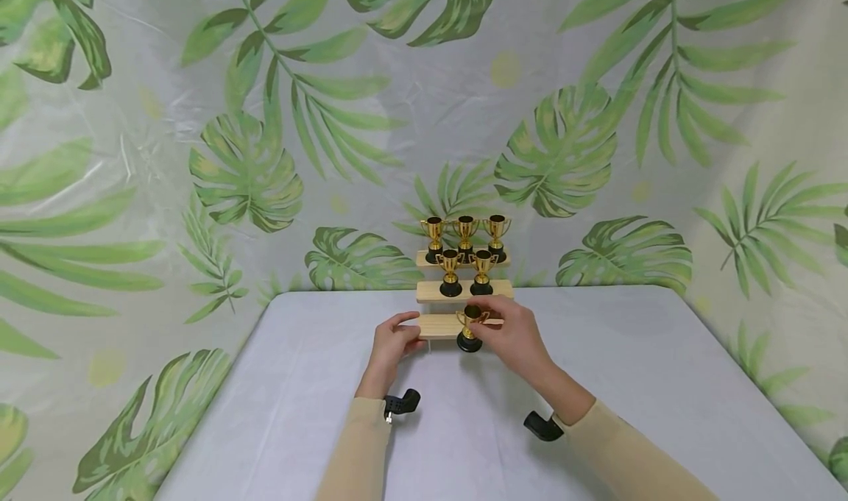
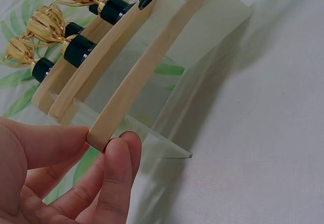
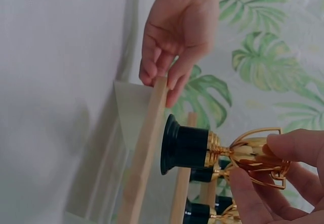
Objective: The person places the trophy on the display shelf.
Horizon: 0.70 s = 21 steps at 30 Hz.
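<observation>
Between the thumb and fingers of my right hand [image 1: 520, 335] is a small gold trophy cup [image 1: 470, 332] with a black base, pinched by its cup. In the right wrist view its base [image 3: 185, 145] is close to the lowest wooden shelf board [image 3: 142, 168], apart from it. My left hand [image 1: 387, 346] pinches the left end of that lowest board, thumb on one face and fingers on the other, as the left wrist view shows. Two trophies [image 1: 450, 274] stand on the middle board [image 1: 430, 293], and three more [image 1: 433, 236] on the top board [image 1: 422, 259].
Clear side panels [image 2: 167, 143] support the three-tier stand on a white-covered table [image 1: 298, 383]. Behind it hangs a leaf-patterned curtain [image 1: 450, 118]. Black wrist cameras [image 1: 543, 426] are strapped at both sleeves.
</observation>
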Each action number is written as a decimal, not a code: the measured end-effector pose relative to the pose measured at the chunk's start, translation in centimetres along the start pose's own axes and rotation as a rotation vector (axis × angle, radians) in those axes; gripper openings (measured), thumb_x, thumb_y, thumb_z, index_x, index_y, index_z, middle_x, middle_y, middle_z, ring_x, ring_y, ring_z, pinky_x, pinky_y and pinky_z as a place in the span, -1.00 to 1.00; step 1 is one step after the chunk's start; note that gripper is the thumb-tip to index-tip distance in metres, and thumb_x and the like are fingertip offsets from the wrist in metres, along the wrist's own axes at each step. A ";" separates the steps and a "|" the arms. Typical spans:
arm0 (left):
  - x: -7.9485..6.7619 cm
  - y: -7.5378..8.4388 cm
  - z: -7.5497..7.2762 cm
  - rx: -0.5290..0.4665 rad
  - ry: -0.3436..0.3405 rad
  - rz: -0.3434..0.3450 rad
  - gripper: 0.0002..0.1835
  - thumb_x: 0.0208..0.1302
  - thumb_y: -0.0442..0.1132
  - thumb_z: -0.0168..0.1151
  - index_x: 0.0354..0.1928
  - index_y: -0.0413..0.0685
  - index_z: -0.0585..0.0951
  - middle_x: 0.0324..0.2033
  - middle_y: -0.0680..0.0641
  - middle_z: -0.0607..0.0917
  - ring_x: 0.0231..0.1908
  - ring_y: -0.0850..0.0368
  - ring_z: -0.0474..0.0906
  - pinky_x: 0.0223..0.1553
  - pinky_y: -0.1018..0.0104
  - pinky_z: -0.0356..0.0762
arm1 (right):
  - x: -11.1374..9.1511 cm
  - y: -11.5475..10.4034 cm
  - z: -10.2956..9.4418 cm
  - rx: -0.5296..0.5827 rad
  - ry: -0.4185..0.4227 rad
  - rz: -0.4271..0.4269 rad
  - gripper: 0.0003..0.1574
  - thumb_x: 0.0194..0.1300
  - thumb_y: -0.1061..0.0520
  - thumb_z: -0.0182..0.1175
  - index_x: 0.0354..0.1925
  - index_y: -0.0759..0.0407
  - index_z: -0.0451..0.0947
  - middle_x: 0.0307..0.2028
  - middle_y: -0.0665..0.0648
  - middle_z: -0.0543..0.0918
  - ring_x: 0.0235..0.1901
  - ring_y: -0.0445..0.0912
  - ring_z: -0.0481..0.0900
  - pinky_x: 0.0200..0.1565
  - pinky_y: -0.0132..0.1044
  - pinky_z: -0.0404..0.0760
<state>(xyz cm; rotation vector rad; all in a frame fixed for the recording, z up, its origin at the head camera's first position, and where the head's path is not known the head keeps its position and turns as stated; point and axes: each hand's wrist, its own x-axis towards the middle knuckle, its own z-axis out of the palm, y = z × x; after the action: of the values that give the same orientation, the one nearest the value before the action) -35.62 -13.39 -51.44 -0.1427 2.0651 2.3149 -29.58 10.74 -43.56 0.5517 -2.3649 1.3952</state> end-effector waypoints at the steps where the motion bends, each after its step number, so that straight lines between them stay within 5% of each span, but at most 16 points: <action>1: 0.0 0.0 0.0 0.000 0.002 0.001 -0.56 0.31 -0.43 0.27 0.24 -0.22 0.59 -0.21 -0.21 0.72 -0.24 -0.08 0.72 -0.02 0.02 0.68 | 0.1 0.0 0.0 0.003 0.001 0.003 -0.50 0.17 0.26 0.47 0.05 -0.09 0.67 -0.10 -0.03 0.66 -0.11 -0.10 0.65 -0.17 -0.35 0.72; 14: 0.1 0.0 0.0 -0.007 0.002 -0.002 -0.58 0.30 -0.44 0.28 0.21 -0.22 0.61 -0.20 -0.23 0.72 -0.32 0.04 0.71 -0.10 0.11 0.71 | 1.6 0.4 -0.2 -0.028 0.025 -0.008 -0.50 0.18 0.29 0.45 0.09 0.00 0.66 -0.06 0.02 0.67 -0.19 -0.08 0.67 -0.15 -0.26 0.73; 21: 0.3 0.0 -0.1 -0.004 -0.027 -0.011 -0.54 0.34 -0.42 0.26 0.28 -0.29 0.54 -0.13 -0.30 0.71 -0.28 0.02 0.70 -0.01 0.01 0.68 | 2.3 0.9 -0.1 -0.037 0.023 0.007 -0.52 0.19 0.28 0.45 0.08 0.01 0.66 -0.05 0.03 0.66 -0.19 -0.08 0.66 -0.15 -0.23 0.73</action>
<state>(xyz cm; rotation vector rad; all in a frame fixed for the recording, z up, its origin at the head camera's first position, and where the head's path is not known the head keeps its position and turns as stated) -35.89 -13.55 -51.51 -0.1217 2.0419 2.3020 -31.98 10.89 -43.14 0.5150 -2.3712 1.3512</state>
